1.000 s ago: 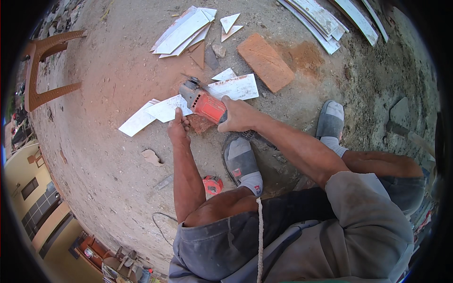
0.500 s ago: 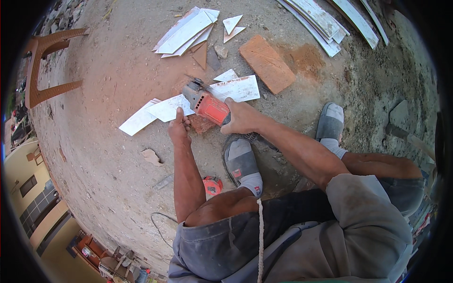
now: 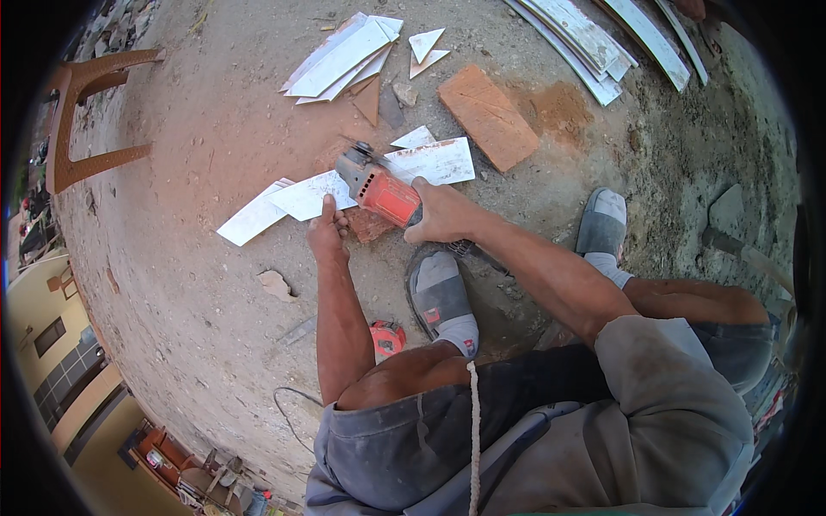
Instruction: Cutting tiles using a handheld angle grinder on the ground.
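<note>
My right hand (image 3: 440,211) is wrapped round the rear of a red and grey angle grinder (image 3: 389,199). The grinder's head lies over a white tile strip (image 3: 301,199) and hides part of it. My left hand (image 3: 328,234) grips the near edge of that strip, thumb on top and fingers curled beneath. Under the strip, a reddish brick (image 3: 368,226) shows partly. Another white tile piece (image 3: 434,162) extends right from the grinder's head; whether both pieces join is hidden. More white tile (image 3: 249,215) sticks out at the left.
Cut white tiles (image 3: 344,56) lie beyond, near small triangular offcuts (image 3: 425,43). An orange brick (image 3: 489,116) rests right of them. Long tile strips (image 3: 572,39) are at the far right. A red tape measure (image 3: 388,338) sits beside my foot, a brown plastic chair (image 3: 103,163) at left, a trowel (image 3: 731,225) at right.
Both hands and the grinder stay almost exactly where they were. A brownish shape, too cropped to make out, has entered at the top right edge.
</note>
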A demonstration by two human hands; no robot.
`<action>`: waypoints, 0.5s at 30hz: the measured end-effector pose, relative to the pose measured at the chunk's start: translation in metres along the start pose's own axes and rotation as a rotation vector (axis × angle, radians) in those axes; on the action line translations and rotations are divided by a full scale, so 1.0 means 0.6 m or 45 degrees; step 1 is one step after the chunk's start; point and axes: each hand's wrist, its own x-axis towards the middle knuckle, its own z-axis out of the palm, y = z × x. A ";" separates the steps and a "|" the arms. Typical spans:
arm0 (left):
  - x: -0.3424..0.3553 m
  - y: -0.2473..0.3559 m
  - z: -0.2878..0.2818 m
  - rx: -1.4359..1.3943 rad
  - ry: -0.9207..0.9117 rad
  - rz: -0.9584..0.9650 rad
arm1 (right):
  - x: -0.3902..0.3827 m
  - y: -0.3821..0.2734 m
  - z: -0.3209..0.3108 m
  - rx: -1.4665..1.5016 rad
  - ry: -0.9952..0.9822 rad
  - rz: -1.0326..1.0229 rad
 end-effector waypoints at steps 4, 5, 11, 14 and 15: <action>0.000 -0.001 -0.001 -0.016 0.009 -0.010 | 0.004 -0.005 -0.003 0.032 -0.014 -0.008; 0.000 0.001 0.000 -0.012 0.001 -0.002 | 0.004 -0.002 -0.002 0.034 -0.011 -0.004; -0.002 0.003 0.004 -0.014 -0.007 -0.004 | -0.001 0.003 -0.002 0.021 0.015 0.010; -0.004 0.003 0.003 -0.021 -0.010 -0.011 | -0.006 -0.001 -0.006 0.024 -0.014 0.001; -0.004 0.003 0.004 -0.021 -0.011 -0.016 | -0.008 -0.001 -0.007 0.028 -0.026 0.009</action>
